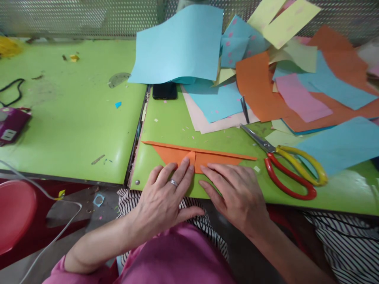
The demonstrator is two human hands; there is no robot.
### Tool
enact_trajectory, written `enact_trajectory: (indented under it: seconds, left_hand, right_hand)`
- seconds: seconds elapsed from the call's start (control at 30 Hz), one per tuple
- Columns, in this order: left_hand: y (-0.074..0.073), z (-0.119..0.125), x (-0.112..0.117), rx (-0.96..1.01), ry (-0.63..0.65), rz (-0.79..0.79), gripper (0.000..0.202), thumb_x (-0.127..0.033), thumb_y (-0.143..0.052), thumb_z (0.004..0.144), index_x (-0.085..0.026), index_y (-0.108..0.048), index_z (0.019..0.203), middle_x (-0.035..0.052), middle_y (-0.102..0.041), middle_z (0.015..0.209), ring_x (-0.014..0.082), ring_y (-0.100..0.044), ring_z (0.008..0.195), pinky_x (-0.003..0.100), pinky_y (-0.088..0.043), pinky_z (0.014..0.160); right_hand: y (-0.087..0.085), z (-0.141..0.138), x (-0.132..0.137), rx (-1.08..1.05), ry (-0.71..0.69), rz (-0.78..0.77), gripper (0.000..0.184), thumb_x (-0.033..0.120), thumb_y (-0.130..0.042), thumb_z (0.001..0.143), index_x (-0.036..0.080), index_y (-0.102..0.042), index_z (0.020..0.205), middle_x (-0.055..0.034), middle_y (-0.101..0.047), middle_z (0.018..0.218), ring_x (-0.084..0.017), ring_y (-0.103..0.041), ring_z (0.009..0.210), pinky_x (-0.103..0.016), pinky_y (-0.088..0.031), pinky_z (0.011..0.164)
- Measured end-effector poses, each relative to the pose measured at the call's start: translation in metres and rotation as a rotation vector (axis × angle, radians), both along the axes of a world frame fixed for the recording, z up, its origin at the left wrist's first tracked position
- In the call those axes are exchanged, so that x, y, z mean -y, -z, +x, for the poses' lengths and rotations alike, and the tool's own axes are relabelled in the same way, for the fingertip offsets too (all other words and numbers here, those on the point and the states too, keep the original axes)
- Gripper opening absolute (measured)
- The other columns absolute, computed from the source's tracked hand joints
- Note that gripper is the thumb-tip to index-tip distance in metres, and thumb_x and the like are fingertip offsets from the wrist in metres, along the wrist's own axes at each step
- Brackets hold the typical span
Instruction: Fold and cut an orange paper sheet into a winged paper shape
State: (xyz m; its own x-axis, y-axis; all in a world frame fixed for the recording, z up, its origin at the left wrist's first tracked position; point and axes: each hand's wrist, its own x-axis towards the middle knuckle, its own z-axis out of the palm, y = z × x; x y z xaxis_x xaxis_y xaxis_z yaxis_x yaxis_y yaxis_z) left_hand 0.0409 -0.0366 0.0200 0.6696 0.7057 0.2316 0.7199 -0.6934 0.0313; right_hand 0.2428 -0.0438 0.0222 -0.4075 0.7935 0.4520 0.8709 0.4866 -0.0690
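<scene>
A folded piece of orange paper [217, 157] lies near the front edge of the green table, with a narrow folded strip along its far side. My left hand [168, 183], with a ring on one finger, presses flat on the paper's left and middle part, fingers stretched out. On the right part rest the fingertips of my right hand [237, 189], its thumb apart from the fingers. Both hands hide some of the paper's near edge. To the right of my right hand lie scissors [269, 148] with one red and one yellow handle, their blades pointing away to the left.
Behind the orange paper are a black phone [164, 91], a large blue sheet [180, 47] and a pile of coloured papers [304, 98]. A gap [137, 138] divides two green tabletops. On the left lie a purple object [13, 124] and a protractor [119, 79]; a red stool [17, 217] stands below.
</scene>
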Motion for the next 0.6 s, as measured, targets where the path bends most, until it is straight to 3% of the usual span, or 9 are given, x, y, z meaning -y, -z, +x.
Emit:
enact_trajectory:
  seconds: [0.43,0.6]
  left_hand:
    - [-0.0003,-0.0018,-0.0030,0.000,0.036,0.041,0.070,-0.063,-0.034,0.094,-0.012,-0.048,0.139,0.0075,-0.048,0.146,0.0275,-0.048,0.116,0.042,-0.039,0.096]
    - [-0.0016,-0.0025,-0.0019,0.002,0.038,0.040,0.064,-0.060,-0.036,0.095,-0.013,-0.051,0.136,0.0061,-0.051,0.144,0.0262,-0.049,0.115,0.041,-0.040,0.094]
  right_hand:
    - [0.0049,0.0036,0.0026,-0.101,-0.062,0.059,0.023,0.020,-0.071,0.080,0.018,-0.063,0.102,-0.0056,-0.073,0.091,-0.020,-0.063,0.080,-0.036,-0.044,0.073]
    - [0.0062,0.0034,0.0004,-0.129,-0.090,0.038,0.019,0.018,-0.068,0.082,0.017,-0.062,0.100,-0.0090,-0.074,0.100,-0.021,-0.065,0.085,-0.037,-0.047,0.076]
